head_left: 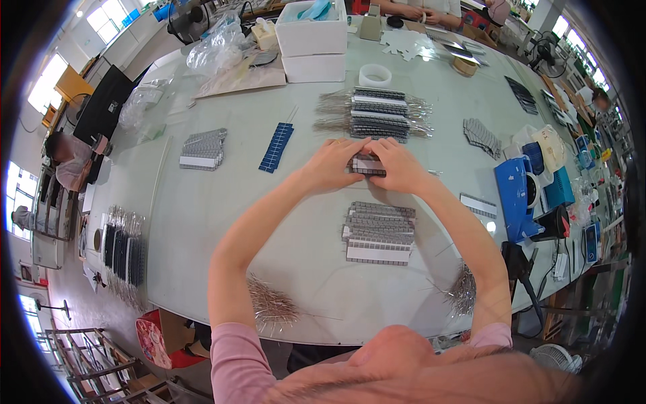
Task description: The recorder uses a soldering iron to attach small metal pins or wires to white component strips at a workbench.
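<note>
Now pinching a grey-and-white gridded stack (pixel 367 165) between left hand (pixel 333 163) and right hand (pixel 404 170), seemingly midway, with dark wire-fringed bundles (pixel 379 114) beyond and loose grey gridded strips (pixel 379 232) apparently waiting nearer.

The table (pixel 182 256) looks smooth and glossy, the wires (pixel 332 102) shiny metal, the bag (pixel 217 52) crinkled clear plastic.

1. We are in a production workshop: gridded strips (pixel 380 232) lie in batches across our surface (pixel 178 269).
2. We see a co-worker (pixel 441 8) at its far edge.
3. A blue dispenser (pixel 513 202) stands near its right edge.
</note>
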### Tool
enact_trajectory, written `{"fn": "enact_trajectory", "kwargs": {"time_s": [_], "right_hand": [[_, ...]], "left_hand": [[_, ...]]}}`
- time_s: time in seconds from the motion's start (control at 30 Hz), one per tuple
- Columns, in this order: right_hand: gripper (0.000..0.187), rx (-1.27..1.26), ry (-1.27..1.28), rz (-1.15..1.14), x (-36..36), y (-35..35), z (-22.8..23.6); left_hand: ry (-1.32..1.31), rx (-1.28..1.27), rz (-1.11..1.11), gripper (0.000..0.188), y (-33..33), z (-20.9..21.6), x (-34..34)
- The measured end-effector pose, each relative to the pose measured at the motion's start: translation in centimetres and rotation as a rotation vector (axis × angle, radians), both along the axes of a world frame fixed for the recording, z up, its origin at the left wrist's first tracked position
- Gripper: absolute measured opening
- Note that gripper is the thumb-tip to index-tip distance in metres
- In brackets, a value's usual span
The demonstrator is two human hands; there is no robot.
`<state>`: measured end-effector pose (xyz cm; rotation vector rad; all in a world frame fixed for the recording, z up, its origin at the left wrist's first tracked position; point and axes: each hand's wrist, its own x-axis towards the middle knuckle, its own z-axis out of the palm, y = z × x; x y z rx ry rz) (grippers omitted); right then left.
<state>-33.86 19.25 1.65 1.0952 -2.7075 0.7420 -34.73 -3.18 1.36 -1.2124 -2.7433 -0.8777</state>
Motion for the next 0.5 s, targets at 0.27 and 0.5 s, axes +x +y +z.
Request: {"fn": "enact_trajectory", "kwargs": {"time_s": [0.27, 0.5], "right_hand": [[0.053, 0.11, 0.088, -0.036, 0.5, -0.6, 0.4], [0.045, 0.105, 0.145, -0.031, 0.9, -0.6, 0.2]], "left_hand": [[-0.044, -0.014, 0.029, 0.085, 0.1, 0.4, 0.1], [0.021, 0.006, 0.031, 0.089, 0.0, -0.3, 0.3]]}}
